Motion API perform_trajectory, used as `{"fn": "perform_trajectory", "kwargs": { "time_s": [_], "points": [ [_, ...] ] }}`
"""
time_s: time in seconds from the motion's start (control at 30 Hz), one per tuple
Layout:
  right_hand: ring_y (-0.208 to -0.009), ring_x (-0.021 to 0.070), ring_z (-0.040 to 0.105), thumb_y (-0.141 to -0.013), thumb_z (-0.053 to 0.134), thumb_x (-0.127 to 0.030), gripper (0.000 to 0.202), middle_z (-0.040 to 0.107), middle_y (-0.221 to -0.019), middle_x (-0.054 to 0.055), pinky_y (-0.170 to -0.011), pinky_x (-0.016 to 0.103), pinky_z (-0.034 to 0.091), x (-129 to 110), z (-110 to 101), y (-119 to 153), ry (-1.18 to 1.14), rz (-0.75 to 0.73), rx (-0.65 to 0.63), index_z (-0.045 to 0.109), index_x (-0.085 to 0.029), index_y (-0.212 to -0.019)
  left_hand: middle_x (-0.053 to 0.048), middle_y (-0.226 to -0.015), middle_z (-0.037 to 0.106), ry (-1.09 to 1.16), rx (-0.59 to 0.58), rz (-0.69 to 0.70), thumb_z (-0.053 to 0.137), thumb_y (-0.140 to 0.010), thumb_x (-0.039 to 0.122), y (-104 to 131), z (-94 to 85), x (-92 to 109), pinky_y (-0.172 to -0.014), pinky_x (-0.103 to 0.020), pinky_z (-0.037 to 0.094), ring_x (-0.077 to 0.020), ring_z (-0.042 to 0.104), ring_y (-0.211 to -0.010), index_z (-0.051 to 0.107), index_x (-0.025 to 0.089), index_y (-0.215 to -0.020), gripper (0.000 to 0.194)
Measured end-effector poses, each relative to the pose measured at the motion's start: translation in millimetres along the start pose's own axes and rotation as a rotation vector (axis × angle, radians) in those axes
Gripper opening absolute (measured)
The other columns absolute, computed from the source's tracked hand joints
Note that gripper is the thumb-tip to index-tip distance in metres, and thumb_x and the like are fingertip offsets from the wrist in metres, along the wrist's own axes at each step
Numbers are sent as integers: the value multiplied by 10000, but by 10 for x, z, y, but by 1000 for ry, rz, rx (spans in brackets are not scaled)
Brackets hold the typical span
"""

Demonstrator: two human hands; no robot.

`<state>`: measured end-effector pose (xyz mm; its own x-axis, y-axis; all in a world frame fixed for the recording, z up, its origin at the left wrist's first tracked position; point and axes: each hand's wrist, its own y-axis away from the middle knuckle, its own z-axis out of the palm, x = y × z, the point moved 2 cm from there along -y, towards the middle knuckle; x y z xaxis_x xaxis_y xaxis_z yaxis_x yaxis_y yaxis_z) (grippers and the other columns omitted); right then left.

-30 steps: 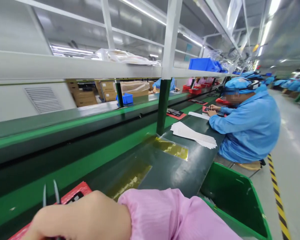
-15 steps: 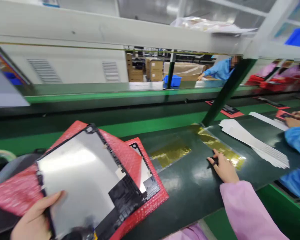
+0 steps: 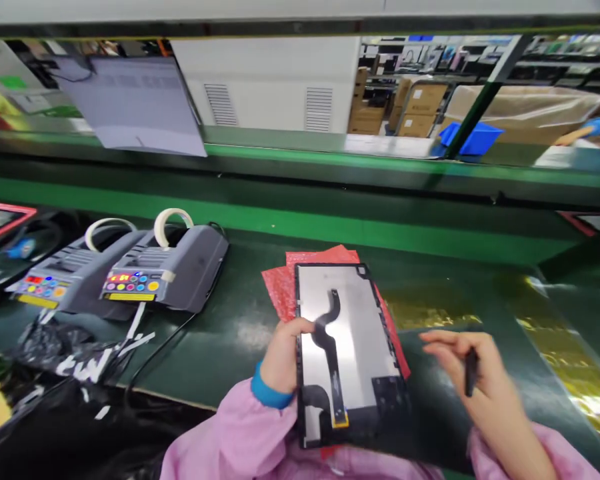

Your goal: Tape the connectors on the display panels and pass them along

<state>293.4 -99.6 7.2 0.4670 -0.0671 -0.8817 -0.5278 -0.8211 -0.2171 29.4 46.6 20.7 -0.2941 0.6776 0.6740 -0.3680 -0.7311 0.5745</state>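
Observation:
My left hand (image 3: 283,357) is closed on the left edge of a tablet screen panel (image 3: 357,327), its thumb lying over the silvery back. A black ribbon cable (image 3: 331,357) curves down that back near the thumb. Red bubble wrap (image 3: 280,293) sticks out behind the panel. To the panel's right, apart from it, my right hand (image 3: 493,383) is bent round a small black tool (image 3: 472,371), whose exact kind I cannot make out. Its thumb and forefinger reach toward the panel, and no film shows between them.
Two tape dispensers (image 3: 155,267) stand on the left, with tape strips and black plastic (image 3: 40,347) before them. Yellow film strips (image 3: 430,310) lie on the green bench (image 3: 240,333) behind and right of my right hand. A post (image 3: 580,250) rises at the right.
The view has swung left. The panel now lies squarely before me, with its ribbon cable in sight. My right hand has left the far yellow strip and come nearer the panel, still holding the black tool.

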Motion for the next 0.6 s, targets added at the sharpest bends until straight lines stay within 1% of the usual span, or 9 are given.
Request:
{"fn": "perform_trajectory", "kwargs": {
  "time_s": [0.07, 0.1, 0.17, 0.2, 0.27, 0.33, 0.43, 0.5, 0.6],
  "points": [
    [-599, 154, 651, -899, 711, -564, 416, 697, -813, -3, -590, 277, 548, -143, 296, -14, -169, 38, -151, 407, -279, -898, -85, -672, 753, 16, -33, -36, 777, -625, 216, 24, 121, -85, -657, -380, 619, -285, 757, -648, 738, 109, -838, 242],
    [-506, 119, 563, -874, 749, -555, 439, 617, -713, -54, -513, 239, 498, -195, 405, -19, -222, 78, -183, 407, -280, -891, -103, -696, 764, 21, -59, -45, 796, -654, 267, 28, 169, -98, -691, -400, 626, -302, 769, -685, 744, 104, -858, 267],
    [-436, 79, 412, -829, 813, -525, 485, 443, -618, -113, -432, 190, 405, -267, 504, -42, -299, 162, -140, 397, -279, -870, -142, -795, 791, -24, -145, -13, 784, -753, 459, 2, 226, -45, -790, -438, 630, -339, 790, -815, 754, 102, -929, 399],
    [-447, 72, 391, -810, 838, -507, 499, 411, -628, -113, -429, 177, 393, -292, 497, -65, -326, 197, -92, 398, -278, -865, -155, -849, 799, -99, -180, 41, 730, -807, 572, -37, 229, 23, -835, -450, 624, -348, 791, -878, 754, 106, -968, 494],
    [-517, 76, 440, -771, 878, -487, 512, 466, -707, -83, -463, 163, 429, -333, 399, -148, -358, 241, 24, 423, -273, -869, -166, -923, 802, -318, -196, 187, 602, -872, 711, -174, 185, 217, -881, -457, 611, -346, 782, -943, 738, 115, -1029, 632],
    [-608, 90, 517, -729, 912, -476, 525, 545, -792, -49, -520, 151, 479, -360, 260, -277, -372, 252, 135, 451, -272, -877, -160, -975, 798, -455, -117, 288, 626, -878, 680, -375, 89, 433, -899, -451, 597, -334, 767, -972, 710, 125, -1070, 593],
    [-711, 116, 601, -700, 932, -473, 542, 610, -829, -30, -600, 151, 533, -367, 148, -492, -421, 244, 223, 462, -277, -886, -117, -1102, 777, -616, 48, 400, 703, -888, 470, -688, -52, 703, -986, -408, 545, -305, 707, -1126, 667, 167, -1063, 352],
    [-732, 125, 627, -691, 937, -481, 558, 636, -833, -29, -613, 164, 546, -357, 194, -600, -450, 250, 225, 455, -277, -885, -105, -1122, 759, -762, 167, 449, 720, -879, 344, -845, -114, 808, -1019, -395, 507, -312, 666, -1201, 636, 190, -967, 197],
    [-636, 100, 585, -682, 942, -495, 590, 608, -780, -57, -543, 162, 507, -352, 425, -686, -470, 255, 136, 431, -272, -874, -134, -1075, 748, -964, 300, 444, 724, -886, 291, -976, -169, 843, -974, -406, 500, -347, 675, -1171, 579, 200, -907, 172]
  ]
}}
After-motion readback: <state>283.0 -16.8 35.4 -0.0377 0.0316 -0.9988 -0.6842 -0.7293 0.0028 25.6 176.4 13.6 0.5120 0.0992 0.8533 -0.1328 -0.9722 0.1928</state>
